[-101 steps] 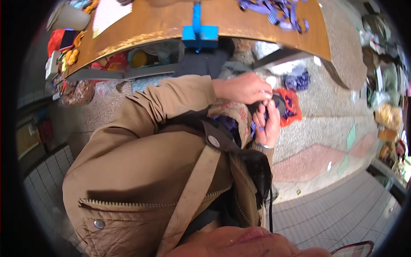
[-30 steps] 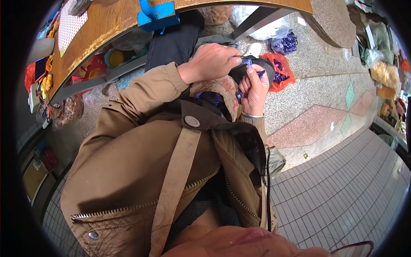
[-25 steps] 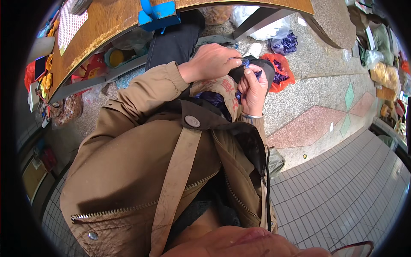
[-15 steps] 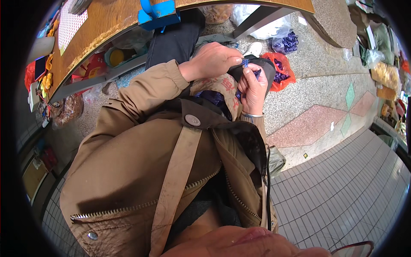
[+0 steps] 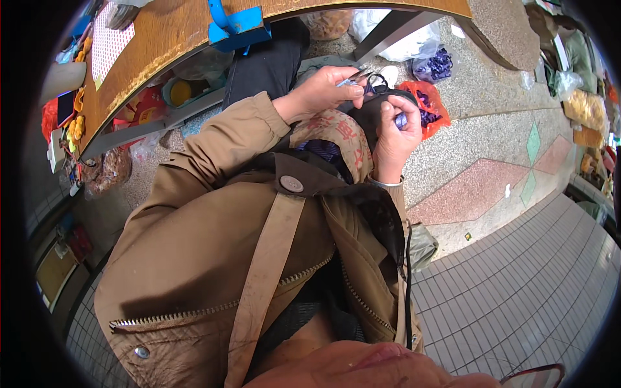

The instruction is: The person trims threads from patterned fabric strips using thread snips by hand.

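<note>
My left hand point(image 5: 320, 92), at the lap's far side, is closed, its thumb and fingers pinching a thin light-blue strip point(image 5: 349, 82). My right hand point(image 5: 396, 142) is curled around a shiny purple-blue ribbon piece point(image 5: 401, 121); part of it hides in the palm. Between the hands are small scissors point(image 5: 377, 83) with dark ring handles; I cannot tell which hand bears them. On my lap a beige cloth with red print point(image 5: 356, 145) is bunched around dark purple striped material point(image 5: 320, 148).
The wooden table point(image 5: 174, 29) crosses the upper left, with a blue metal clamp point(image 5: 239, 32) at its edge. On the floor ahead are a red bag point(image 5: 438, 107) of purple pieces and a clear bag point(image 5: 432, 66) of similar ones. Bagged goods point(image 5: 585, 113) line the right side.
My hands, earlier together over a blue striped piece, have drawn apart. Scissors now show between them. The right hand has moved slightly down and to the right.
</note>
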`<action>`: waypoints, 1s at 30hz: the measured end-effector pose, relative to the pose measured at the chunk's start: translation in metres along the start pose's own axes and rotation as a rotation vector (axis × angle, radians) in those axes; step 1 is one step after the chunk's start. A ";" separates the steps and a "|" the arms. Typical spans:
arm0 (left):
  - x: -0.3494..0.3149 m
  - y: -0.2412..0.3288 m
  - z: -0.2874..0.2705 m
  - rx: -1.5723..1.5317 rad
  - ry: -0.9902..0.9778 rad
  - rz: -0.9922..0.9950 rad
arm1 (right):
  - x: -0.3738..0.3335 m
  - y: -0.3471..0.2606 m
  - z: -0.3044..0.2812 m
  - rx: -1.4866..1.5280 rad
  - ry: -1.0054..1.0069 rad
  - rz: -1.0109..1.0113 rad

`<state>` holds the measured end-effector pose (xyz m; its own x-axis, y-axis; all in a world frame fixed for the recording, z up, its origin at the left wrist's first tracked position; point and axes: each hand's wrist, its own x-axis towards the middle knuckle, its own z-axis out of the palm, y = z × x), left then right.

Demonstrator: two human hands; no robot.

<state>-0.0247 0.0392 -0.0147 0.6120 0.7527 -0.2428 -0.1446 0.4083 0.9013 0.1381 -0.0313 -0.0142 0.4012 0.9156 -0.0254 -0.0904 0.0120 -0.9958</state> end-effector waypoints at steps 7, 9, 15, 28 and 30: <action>-0.003 0.001 0.000 -0.054 -0.033 -0.047 | 0.002 -0.012 -0.001 0.345 -0.051 0.292; -0.003 -0.001 -0.001 -0.051 -0.040 -0.045 | 0.002 -0.015 0.000 0.448 -0.087 0.359; -0.001 -0.001 0.000 -0.037 -0.056 -0.016 | 0.008 -0.017 0.003 0.455 -0.153 0.478; -0.021 0.049 0.003 0.451 0.167 0.401 | 0.028 -0.035 0.013 0.208 0.013 0.213; -0.030 0.067 0.003 0.627 0.247 0.558 | 0.046 -0.041 0.018 0.128 -0.020 0.085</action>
<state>-0.0502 0.0422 0.0546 0.3829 0.8778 0.2879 0.1261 -0.3584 0.9250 0.1439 0.0175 0.0272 0.3688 0.9234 -0.1061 -0.2393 -0.0160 -0.9708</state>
